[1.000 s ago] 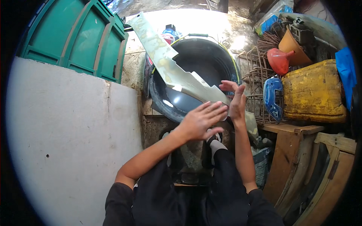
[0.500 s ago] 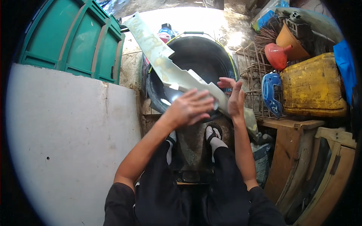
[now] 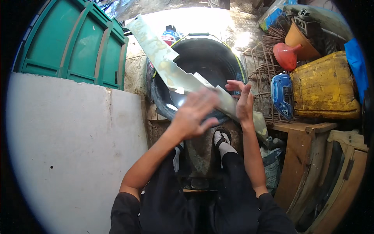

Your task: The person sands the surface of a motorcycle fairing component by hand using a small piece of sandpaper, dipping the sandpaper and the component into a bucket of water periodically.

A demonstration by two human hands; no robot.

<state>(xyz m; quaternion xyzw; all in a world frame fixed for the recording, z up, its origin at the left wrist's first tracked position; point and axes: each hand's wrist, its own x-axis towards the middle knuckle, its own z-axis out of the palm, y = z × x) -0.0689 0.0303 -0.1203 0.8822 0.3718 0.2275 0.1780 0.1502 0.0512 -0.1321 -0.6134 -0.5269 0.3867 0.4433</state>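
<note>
A long, pale greenish-white panel (image 3: 161, 64) with blotchy yellowish patches and a notched edge lies slantwise across a black tub (image 3: 206, 50). My left hand (image 3: 196, 113), blurred by motion, is over the panel's near edge with its fingers stretched and thumb apart. Whether it touches the surface I cannot tell. My right hand (image 3: 243, 103) is at the panel's right part, its thumb raised and fingers extended past the far edge. It appears to rest against the panel without wrapping round it. Part of the panel is hidden behind both hands.
Right of the tub are rusty wire frames (image 3: 259, 74), a red funnel (image 3: 286, 54), a blue plastic part (image 3: 281, 95) and a dirty yellow jerrycan (image 3: 325, 89). Wooden furniture (image 3: 304, 163) stands nearer. On the left are a white board (image 3: 78, 148) and green panelled door (image 3: 83, 50). My feet are below the tub.
My left hand has shifted slightly to the left and its thumb now stands farther from the fingers. My right hand and the panel have hardly moved.
</note>
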